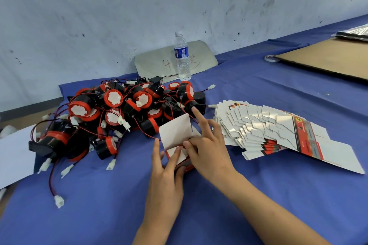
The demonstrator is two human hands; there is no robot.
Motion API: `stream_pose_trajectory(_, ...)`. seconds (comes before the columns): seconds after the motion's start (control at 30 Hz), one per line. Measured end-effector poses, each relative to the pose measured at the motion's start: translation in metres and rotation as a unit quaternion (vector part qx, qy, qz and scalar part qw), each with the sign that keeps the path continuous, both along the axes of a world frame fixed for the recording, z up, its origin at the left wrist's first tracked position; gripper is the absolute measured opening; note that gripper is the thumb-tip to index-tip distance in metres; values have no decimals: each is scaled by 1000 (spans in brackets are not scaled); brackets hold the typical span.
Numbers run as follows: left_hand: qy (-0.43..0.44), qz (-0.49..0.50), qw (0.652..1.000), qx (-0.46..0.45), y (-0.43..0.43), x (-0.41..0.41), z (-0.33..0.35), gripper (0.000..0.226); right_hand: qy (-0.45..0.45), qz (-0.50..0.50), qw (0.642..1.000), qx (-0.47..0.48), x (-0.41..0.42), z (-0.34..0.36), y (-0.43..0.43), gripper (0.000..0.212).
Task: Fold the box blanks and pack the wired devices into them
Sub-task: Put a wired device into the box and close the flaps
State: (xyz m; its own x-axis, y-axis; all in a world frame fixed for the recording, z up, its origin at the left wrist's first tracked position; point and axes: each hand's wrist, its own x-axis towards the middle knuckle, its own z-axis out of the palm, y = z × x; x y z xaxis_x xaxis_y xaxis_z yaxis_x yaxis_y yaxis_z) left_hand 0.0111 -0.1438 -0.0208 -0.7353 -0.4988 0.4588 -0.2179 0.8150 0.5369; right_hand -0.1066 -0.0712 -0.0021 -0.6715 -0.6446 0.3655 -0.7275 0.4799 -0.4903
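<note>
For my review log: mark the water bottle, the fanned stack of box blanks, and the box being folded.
water bottle (pixel 181 52): head view, on its label.
stack of box blanks (pixel 258 125): head view, white middle.
box being folded (pixel 175 131): head view, raised flap.

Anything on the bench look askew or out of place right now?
Mostly ordinary. The wired devices lie in a tangled heap, some leads trailing loose toward the near table edge. The stack of box blanks has slid into a fan. Nothing looks damaged.
</note>
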Motion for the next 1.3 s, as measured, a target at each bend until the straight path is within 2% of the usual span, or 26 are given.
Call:
stream_pose_trajectory(0.17, -1, 62, 995, -80, 2, -1, 2, 46, -44, -7, 998, 34, -2, 5, -1, 35)
stream_pose_trajectory(0.3, -14, 40, 988, -150, 1, -2, 3, 48, -29, -4, 997, 73, 0, 11, 0, 37)
stream_pose_trajectory(0.47, -15, 23, 988, -150, 0, -4, 3, 54, -17, 38, 999, 33, 14, 7, 3, 35)
stream_pose_trajectory(0.6, -3, 25, 995, -101, -7, 0, 5, 49, -3, 65, 998, 26, 19, 5, 1, 38)
stream_pose_trajectory(0.7, 0, 21, 998, -58, -12, 1, 4, 50, -36, 66, 997, 35, 23, -1, -3, 38)
stream_pose_trajectory(0.87, -27, -9, 999, -35, -8, 0, 3, 50, -169, 55, 983, -43, 13, 4, -3, 32)
stream_pose_trajectory(0.97, -80, -12, 995, -59, -3, -1, 2, 58, -150, 57, 987, -22, 17, 4, -4, 33)
stream_pose_trajectory(1.13, -177, 12, 976, -125, -2, 1, 2, 79, -121, 14, 988, 93, 16, 5, -7, 46)
stream_pose_trajectory(1.3, -194, 34, 972, -127, 1, 1, 2, 80, -164, 32, 986, 7, 17, 4, -7, 48)
